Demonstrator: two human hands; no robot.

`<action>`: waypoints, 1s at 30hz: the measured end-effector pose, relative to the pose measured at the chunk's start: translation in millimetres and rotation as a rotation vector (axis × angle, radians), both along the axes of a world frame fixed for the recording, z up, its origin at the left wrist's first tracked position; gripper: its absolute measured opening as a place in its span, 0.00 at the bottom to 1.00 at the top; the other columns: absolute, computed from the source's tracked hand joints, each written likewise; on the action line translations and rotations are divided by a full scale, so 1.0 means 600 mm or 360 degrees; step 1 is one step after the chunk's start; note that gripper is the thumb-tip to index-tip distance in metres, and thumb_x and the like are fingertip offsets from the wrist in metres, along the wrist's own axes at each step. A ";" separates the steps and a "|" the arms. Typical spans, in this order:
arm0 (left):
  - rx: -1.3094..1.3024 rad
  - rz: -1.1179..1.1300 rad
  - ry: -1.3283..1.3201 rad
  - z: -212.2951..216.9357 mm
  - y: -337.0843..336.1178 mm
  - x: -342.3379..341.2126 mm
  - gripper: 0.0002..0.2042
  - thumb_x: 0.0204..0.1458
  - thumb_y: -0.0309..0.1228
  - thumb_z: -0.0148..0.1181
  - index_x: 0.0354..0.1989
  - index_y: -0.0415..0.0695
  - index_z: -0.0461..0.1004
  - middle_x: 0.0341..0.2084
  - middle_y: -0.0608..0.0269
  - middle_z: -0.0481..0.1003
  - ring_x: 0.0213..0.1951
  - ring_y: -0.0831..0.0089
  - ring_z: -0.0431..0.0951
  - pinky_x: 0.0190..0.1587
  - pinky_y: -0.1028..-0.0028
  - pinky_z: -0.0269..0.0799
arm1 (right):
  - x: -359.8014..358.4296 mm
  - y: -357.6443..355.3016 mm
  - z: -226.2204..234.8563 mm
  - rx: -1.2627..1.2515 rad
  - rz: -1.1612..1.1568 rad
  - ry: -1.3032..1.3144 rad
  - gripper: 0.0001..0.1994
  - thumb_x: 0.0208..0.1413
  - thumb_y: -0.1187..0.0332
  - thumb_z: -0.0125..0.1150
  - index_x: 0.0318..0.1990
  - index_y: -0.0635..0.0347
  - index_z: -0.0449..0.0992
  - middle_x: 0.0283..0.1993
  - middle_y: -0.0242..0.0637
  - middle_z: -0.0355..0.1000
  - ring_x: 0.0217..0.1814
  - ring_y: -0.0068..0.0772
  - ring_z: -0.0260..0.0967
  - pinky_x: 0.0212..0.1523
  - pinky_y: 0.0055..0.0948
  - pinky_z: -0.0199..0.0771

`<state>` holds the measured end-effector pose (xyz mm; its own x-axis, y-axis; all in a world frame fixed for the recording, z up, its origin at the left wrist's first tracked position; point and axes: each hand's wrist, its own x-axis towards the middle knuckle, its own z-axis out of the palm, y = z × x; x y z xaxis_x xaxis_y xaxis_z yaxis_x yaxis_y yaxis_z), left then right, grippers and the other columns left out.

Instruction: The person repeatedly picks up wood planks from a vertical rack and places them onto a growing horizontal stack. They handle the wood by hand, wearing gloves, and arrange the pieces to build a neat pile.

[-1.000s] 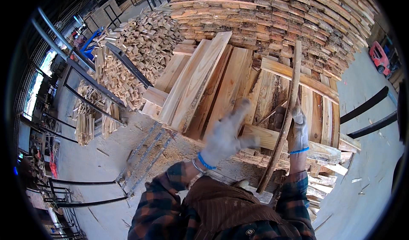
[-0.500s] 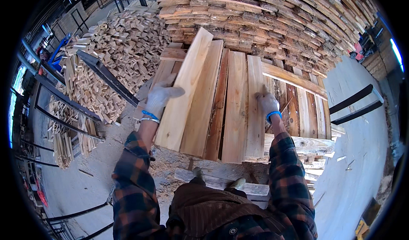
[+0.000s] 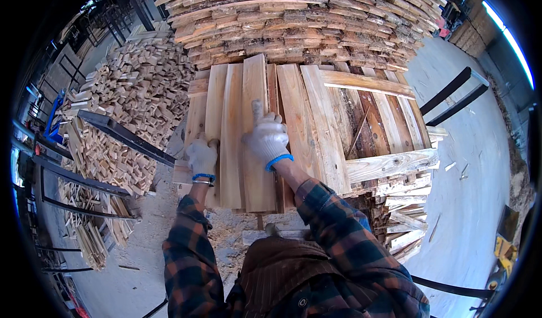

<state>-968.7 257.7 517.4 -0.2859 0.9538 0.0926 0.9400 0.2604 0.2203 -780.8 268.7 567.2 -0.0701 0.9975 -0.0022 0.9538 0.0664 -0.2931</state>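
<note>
Several long wooden boards lie side by side across a stack in front of me. My left hand (image 3: 201, 158), in a white glove with a blue cuff, is closed at the left edge of a pale board (image 3: 217, 101). My right hand (image 3: 267, 138), gloved alike, lies over a middle board (image 3: 254, 78), one finger stretched along it and the others curled toward its right edge. The fingertips are partly hidden. Just right of that hand, a wide board (image 3: 296, 103) and a slanting board (image 3: 324, 120) rest on the layer.
A tall stack of rough boards (image 3: 293, 22) rises beyond. Cut wood pieces are heaped (image 3: 132, 86) at left, behind a dark metal bar (image 3: 127, 137). Crosswise boards (image 3: 392, 164) lie at right; another metal frame (image 3: 451, 98) juts out beside them.
The tilted board from the left now lies among the others. My right hand has moved left from the right-hand boards to the middle; my left hand is lower, on the left edge.
</note>
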 end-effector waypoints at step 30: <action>0.0245 -0.0156 -0.0544 0.081 -0.040 0.185 0.40 0.47 0.48 0.66 0.67 0.45 0.58 0.52 0.33 0.70 0.49 0.37 0.74 0.49 0.50 0.72 | 0.179 0.082 -0.050 -0.0390 -0.0234 0.2430 0.38 0.35 0.75 0.64 0.63 0.71 0.66 0.35 0.41 0.79 0.30 0.29 0.74 0.31 0.29 0.72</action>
